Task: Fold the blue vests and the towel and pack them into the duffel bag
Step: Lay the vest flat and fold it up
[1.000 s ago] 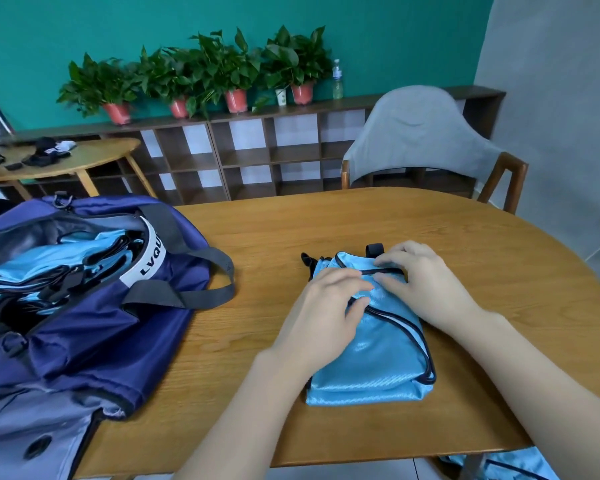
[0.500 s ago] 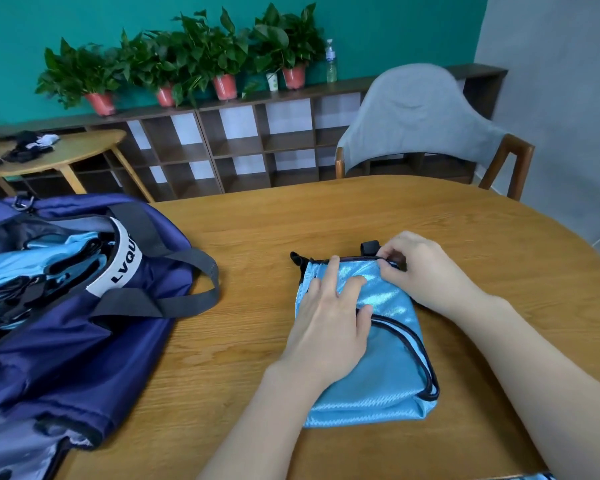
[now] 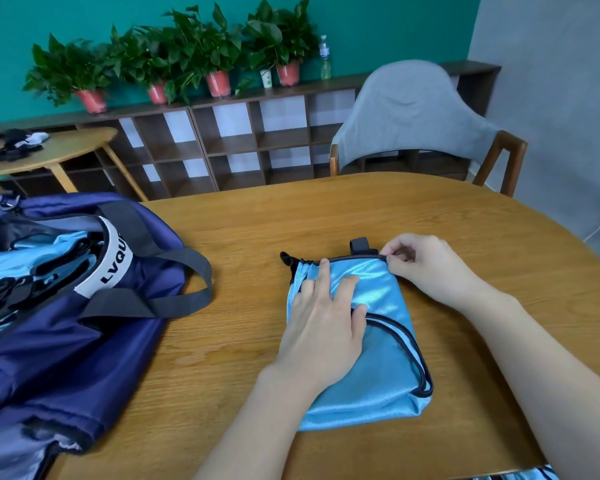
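My left hand (image 3: 321, 327) lies flat on a folded blue vest (image 3: 371, 358) mid-desk (image 3: 465, 244) while my right hand (image 3: 426, 268) pinches its far hem. Other vests already fill the duffel bag (image 3: 66, 323) at the left edge; this one is unpacked, and no towel shows.

Bare table top (image 3: 378, 209) is seen beyond both hands, up to the chair (image 3: 409, 116) at the far edge. An open strip of wood lies left of the left hand (image 3: 321, 327), bounded by the duffel bag (image 3: 66, 341) and its strap (image 3: 184, 271). The folded vest (image 3: 378, 375) occupies the space between the hands. Right of the right hand (image 3: 426, 265), the surface is unobstructed to the edge.
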The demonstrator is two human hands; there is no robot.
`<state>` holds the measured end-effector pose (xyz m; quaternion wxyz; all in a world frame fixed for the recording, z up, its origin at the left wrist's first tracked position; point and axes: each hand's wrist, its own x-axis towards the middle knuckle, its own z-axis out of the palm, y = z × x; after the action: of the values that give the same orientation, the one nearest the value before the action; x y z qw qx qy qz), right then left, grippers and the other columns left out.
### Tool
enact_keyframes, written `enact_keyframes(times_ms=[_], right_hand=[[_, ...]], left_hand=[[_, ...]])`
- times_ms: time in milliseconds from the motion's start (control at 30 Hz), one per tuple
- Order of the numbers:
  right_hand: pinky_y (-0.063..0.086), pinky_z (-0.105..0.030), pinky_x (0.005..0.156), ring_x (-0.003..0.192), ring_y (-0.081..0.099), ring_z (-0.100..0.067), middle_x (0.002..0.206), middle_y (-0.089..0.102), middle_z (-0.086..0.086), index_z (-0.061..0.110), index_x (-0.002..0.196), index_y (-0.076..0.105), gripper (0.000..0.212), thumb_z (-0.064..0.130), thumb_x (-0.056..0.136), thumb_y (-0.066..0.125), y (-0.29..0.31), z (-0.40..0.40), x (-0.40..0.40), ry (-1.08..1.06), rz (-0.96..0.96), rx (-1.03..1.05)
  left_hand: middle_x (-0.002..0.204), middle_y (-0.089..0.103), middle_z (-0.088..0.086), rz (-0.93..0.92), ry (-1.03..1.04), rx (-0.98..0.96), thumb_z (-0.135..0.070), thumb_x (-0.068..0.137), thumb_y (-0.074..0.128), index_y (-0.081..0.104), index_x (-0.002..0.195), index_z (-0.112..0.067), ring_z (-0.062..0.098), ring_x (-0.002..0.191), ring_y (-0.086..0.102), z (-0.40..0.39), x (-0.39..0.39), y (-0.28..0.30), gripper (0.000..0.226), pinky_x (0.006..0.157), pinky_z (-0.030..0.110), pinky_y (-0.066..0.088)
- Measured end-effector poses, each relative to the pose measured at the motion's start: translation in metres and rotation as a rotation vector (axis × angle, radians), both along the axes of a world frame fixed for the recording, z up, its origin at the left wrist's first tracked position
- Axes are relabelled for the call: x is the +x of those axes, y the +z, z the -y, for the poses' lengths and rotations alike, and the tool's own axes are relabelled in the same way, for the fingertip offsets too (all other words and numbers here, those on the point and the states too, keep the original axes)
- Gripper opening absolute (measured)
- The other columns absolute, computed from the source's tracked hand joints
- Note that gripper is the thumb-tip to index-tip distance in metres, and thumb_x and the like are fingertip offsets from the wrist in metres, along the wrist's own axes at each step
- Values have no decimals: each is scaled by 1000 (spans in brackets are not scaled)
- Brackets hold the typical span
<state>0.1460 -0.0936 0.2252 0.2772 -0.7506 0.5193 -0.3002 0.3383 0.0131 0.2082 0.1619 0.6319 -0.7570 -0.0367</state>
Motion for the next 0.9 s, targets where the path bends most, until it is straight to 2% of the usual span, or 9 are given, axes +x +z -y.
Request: enact_keyframes(times_ms=[100, 167, 233, 333, 467, 633, 733, 833, 900], right_hand=[[50, -20, 76, 82, 66, -5, 91, 73, 5, 22, 101, 69, 12, 15, 98, 59, 0, 2, 1, -4, 205, 90], [47, -21, 72, 71, 58, -9, 87, 70, 4, 19, 102, 67, 17, 10, 101, 53, 2, 3, 1, -3, 339, 152], [47, -26, 72, 71, 51, -12, 86, 62, 2, 17, 105, 66, 20, 7, 102, 49, 3, 5, 1, -8, 414, 198], [51, -27, 76, 75, 54, -13, 87, 61, 0, 16, 107, 66, 24, 5, 102, 45, 0, 3, 4, -71, 374, 177], [53, -24, 76, 82, 62, -10, 92, 70, 0, 16, 105, 67, 26, 2, 101, 46, 2, -16, 7, -71, 387, 135], [51, -24, 80, 87, 65, -11, 91, 71, 6, 22, 98, 69, 24, 3, 96, 55, 2, -60, 8, -9, 300, -52], [51, -29, 79, 85, 64, -11, 95, 70, 14, 25, 98, 69, 26, 1, 93, 61, -6, -95, 1, 107, 204, -122], [45, -18, 90, 105, 62, -6, 104, 66, 21, 31, 102, 69, 19, 16, 91, 71, -14, -122, -12, 221, 50, -201], [41, -17, 97, 114, 58, -5, 110, 63, 23, 35, 104, 68, 13, 33, 92, 70, -17, -136, -19, 250, -19, -229]], left_hand=[[167, 7, 14, -7, -8, -1, -45, 107, 30, 29, 151, -30, 27, 133, 31, -1, 0, 0, 46, 114, 39, 27], [167, 7, 13, -7, -11, -2, -45, 107, 30, 30, 150, -30, 27, 133, 31, 0, 0, 0, 45, 114, 39, 28], [167, 8, 14, -11, -8, -10, -45, 107, 31, 31, 149, -30, 27, 131, 33, 0, 0, -1, 45, 114, 40, 29], [166, 10, 15, -19, -3, -20, -45, 107, 32, 33, 149, -29, 28, 130, 33, 0, 0, -1, 45, 113, 41, 28], [167, 12, 8, -22, -22, -33, -46, 106, 34, 34, 151, -31, 24, 135, 28, -5, 7, 2, 48, 117, 39, 24], [152, 45, -10, -177, -123, -84, -42, 101, 55, 57, 138, -34, 7, 141, 32, -26, 30, 4, 38, 114, 23, 16], [141, 54, -17, -255, -154, -106, -45, 96, 62, 67, 125, -36, 1, 138, 36, -48, 46, -5, 31, 115, 26, 23], [136, 58, -18, -300, -173, -98, -53, 92, 58, 70, 119, -37, -3, 136, 39, -74, 57, -17, 34, 114, 31, 35], [136, 58, -17, -330, -179, -86, -54, 92, 57, 70, 121, -36, -6, 136, 40, -90, 61, -20, 36, 114, 26, 35]])
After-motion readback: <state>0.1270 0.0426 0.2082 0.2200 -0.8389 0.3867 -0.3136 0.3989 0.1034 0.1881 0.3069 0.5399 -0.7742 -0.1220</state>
